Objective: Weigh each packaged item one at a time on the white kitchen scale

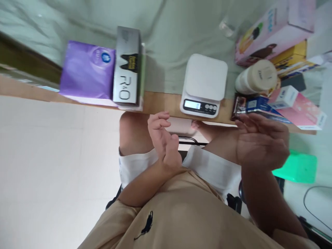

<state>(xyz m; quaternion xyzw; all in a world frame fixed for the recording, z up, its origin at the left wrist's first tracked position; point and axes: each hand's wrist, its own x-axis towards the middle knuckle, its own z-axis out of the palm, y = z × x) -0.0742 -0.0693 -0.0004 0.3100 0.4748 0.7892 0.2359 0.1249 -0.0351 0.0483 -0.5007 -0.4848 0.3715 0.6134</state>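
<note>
Two bare hands hover open-fingered, empty: left hand (pixel 164 140) relaxed, right hand (pixel 261 141) at three o'clock nearest a possibly slippery, light snack packet (pixel 240 105), best pinched edgewise.

Only thing I can properly read is "R&O" in big letters on the silver box (pixel 128 65), with a black-and-gold logo above it whose words are too blurry. The purple pack (pixel 86 72) has a round blue-white badge, unreadable. The scale (pixel 203 84) display shows nothing legible, and print on the pink boxes (pixel 275 26) is just smeared.
</note>
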